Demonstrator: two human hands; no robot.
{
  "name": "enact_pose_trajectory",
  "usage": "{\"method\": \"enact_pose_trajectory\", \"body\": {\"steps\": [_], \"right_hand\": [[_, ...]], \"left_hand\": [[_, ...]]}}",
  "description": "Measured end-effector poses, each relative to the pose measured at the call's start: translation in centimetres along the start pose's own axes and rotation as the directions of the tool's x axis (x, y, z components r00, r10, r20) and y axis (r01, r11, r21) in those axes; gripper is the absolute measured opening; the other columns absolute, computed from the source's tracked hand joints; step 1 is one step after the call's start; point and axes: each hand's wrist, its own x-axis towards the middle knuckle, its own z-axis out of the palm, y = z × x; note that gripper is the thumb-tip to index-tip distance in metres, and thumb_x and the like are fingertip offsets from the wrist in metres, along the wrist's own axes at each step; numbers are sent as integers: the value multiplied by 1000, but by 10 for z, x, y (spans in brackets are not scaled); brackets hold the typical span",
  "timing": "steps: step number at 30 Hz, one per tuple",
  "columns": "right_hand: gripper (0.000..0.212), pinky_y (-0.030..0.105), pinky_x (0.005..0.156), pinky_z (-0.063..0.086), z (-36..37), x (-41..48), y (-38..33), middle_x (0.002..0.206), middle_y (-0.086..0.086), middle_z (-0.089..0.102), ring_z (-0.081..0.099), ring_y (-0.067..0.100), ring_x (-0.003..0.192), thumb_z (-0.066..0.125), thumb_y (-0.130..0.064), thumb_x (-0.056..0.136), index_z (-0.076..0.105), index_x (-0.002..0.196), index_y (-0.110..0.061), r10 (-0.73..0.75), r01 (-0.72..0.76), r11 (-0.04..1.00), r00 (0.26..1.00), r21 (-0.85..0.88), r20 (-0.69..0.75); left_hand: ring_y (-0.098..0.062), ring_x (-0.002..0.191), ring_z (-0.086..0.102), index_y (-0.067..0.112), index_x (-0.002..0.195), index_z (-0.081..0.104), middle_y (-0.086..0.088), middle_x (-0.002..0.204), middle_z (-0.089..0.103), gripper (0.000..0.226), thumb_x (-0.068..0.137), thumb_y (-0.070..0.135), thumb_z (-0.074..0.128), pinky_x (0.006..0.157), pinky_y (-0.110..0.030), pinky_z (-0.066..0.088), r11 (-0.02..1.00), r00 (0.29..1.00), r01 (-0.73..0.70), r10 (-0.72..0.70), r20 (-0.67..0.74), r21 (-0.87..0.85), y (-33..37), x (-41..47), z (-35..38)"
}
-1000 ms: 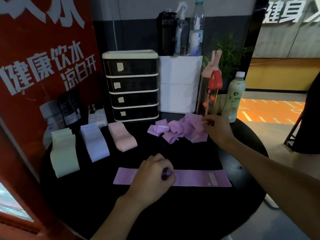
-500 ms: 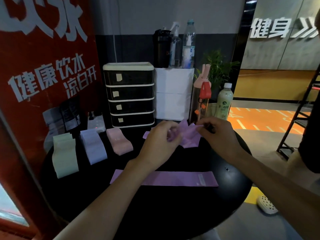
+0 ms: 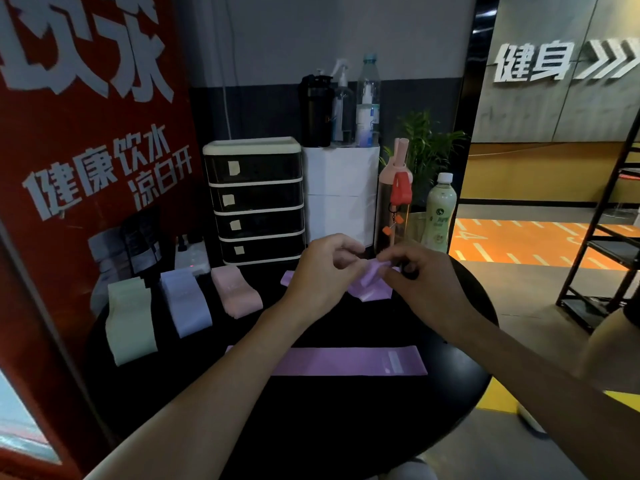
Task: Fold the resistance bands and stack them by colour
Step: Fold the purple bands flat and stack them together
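On the round black table (image 3: 346,427) a purple band (image 3: 346,361) lies flat near the front. Behind it sits a loose pile of purple bands (image 3: 372,287). My left hand (image 3: 322,271) and my right hand (image 3: 415,282) both pinch a purple band from that pile, holding it just above the heap. At the left lie three folded stacks: green bands (image 3: 130,317), lavender bands (image 3: 185,301) and pink bands (image 3: 235,292).
A black drawer unit (image 3: 254,202) and a white box (image 3: 341,192) stand at the back. A pink bottle (image 3: 394,202) and a pale green bottle (image 3: 440,213) stand right behind my hands. A red banner (image 3: 86,133) borders the left, a black rack (image 3: 606,254) the right.
My left hand left the flat purple band and came up to the pile, where both hands now hold a purple band. The camera view tilted up slightly.
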Motion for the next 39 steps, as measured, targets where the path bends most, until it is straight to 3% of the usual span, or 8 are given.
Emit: {"method": "enact_pose_trajectory", "body": {"steps": [4,8,14,17,21,27,34,39], "right_hand": [[22,12,72,42,-1,0,-2,89,-9,64,57,-4,80,68,-8,86,65,104,-19,27,-26,998,999,62,-22],[29,4,68,43,-5,12,-11,99,-5,64,58,-8,82,63,-16,93,60,121,-16,97,-100,987,995,129,33],[13,32,71,55,-7,31,-23,88,10,73,67,15,79,60,-12,94,72,94,-6,101,-103,971,995,217,18],[12,31,69,57,-9,38,-34,87,10,73,69,18,79,63,-13,92,72,95,-5,74,-66,965,997,252,-24],[11,25,69,55,-11,43,-47,88,9,74,70,15,80,62,-11,93,71,98,-6,49,-35,951,998,308,-37],[8,33,72,60,-11,40,-54,85,10,75,72,23,80,66,-9,90,71,93,-3,46,-52,936,999,348,25],[12,23,66,55,-6,41,-64,83,7,75,70,13,75,65,-10,91,68,99,-2,41,-52,908,999,417,36],[29,41,79,60,2,34,-61,98,12,75,72,28,91,67,-3,88,58,115,-2,123,-241,795,963,557,242]], "left_hand": [[-7,66,65,22,93,66,1,75,72,20,86,4,71,69,-30,55,998,997,-57,56,-46,-22,8,1,-3],[-15,81,68,21,94,67,2,83,70,21,85,3,72,77,-23,56,990,989,-139,139,-44,-3,22,8,-10],[-9,82,66,18,98,67,1,88,71,22,85,0,71,74,-21,55,976,975,-218,218,-40,4,42,15,-23],[0,75,63,19,94,70,9,86,70,11,88,10,72,67,-15,52,981,980,-195,195,-37,12,48,19,-29],[-5,67,61,13,87,72,1,76,70,8,90,6,69,64,-19,51,979,977,-204,204,-62,8,55,24,-35],[-11,72,63,9,90,72,-8,83,72,4,91,9,69,69,-28,55,975,969,-221,219,-117,-3,69,26,-44],[4,56,56,8,86,72,12,64,66,9,93,11,67,56,-13,44,982,980,-177,170,-105,-63,74,27,-53],[-18,73,63,5,92,72,-19,85,72,12,93,15,67,66,-35,52,979,975,-147,120,-186,-139,78,29,-58]]}}
